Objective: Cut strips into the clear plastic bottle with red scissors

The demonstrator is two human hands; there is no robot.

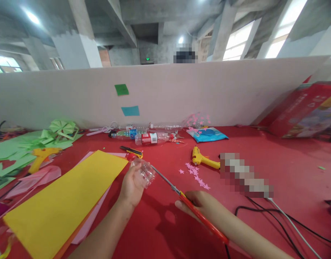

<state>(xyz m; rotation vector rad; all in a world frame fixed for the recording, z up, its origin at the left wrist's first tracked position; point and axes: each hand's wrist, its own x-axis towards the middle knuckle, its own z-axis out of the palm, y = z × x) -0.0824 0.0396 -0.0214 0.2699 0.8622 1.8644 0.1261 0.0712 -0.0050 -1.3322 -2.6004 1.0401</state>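
My left hand is closed around a clear plastic bottle piece with a red cap, tilted so that the cap points away to the left. In my right hand is a soldering iron, with a red handle, a yellow collar and a long metal barrel. Its tip meets or nearly meets the right side of the bottle piece; contact is hard to tell. Just behind the cap lies a yellow-and-black utility knife. A stack of yellow paper is left of my left hand.
Pink paper stars and a yellow glue gun lie right of centre. Black cords cross the right side. Plastic bottles and a blue packet line the white partition. Green paper and another glue gun are left.
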